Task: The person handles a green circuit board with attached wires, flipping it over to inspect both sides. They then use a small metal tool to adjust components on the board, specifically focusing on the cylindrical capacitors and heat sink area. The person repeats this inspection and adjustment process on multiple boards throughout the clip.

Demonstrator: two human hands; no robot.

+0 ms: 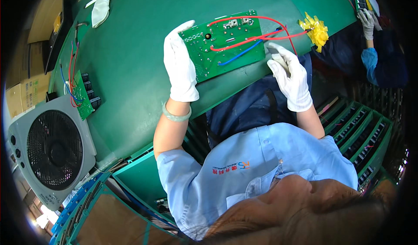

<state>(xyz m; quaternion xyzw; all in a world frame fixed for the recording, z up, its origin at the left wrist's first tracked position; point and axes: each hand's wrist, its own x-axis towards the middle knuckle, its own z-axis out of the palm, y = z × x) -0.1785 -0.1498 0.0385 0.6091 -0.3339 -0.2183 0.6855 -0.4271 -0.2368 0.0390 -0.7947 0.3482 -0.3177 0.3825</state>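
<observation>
My left hand (180, 64), in a white glove, grips the left edge of a green circuit board (235, 44), thumb side along its rim. The board is held over the green table, its soldered face toward me. Red wires (248, 40) and a blue wire (241, 53) rise from it and run to the right. Just off the board's lower right corner is my right hand (292, 77), also gloved, with thumb and fingers apart and greyish fingertips. Nothing shows between them. One red wire ends at a yellow bundle of shiny strips (315, 31).
On the green table (135, 70) another circuit board (80, 94) with black capacitors stands by a grey box fan (54, 145). A white glove (100, 10) lies at the far left. A co-worker's gloved hand (366, 20) is at the far right, above slotted green racks (361, 131).
</observation>
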